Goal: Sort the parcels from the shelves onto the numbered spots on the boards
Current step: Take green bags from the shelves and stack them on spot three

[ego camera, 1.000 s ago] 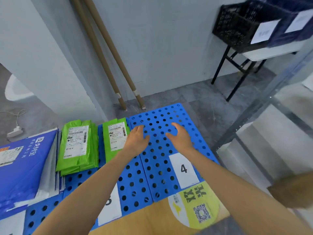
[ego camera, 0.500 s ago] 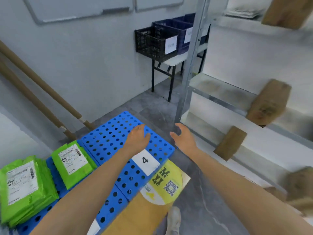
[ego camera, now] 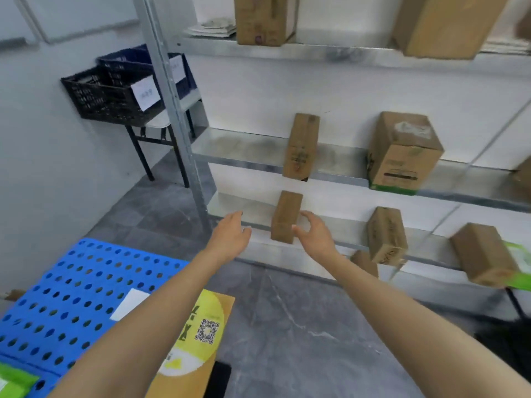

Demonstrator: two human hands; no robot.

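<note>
Both arms reach out; the left hand (ego camera: 232, 236) and right hand (ego camera: 314, 236), open and empty, flank a small upright brown cardboard parcel (ego camera: 285, 216).

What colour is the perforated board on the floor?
The board is bright blue, dotted with round holes; it shows in the head view.

Only a black QR code (ego camera: 207, 330) reads clearly, on the round yellow sticker (ego camera: 192, 358) on the near tan board (ego camera: 178, 386); the white paper label (ego camera: 145, 92) on the far-left black plastic crate (ego camera: 94, 99) and the print on the brown cardboard boxes (ego camera: 402, 156) are too blurred to read.
</note>
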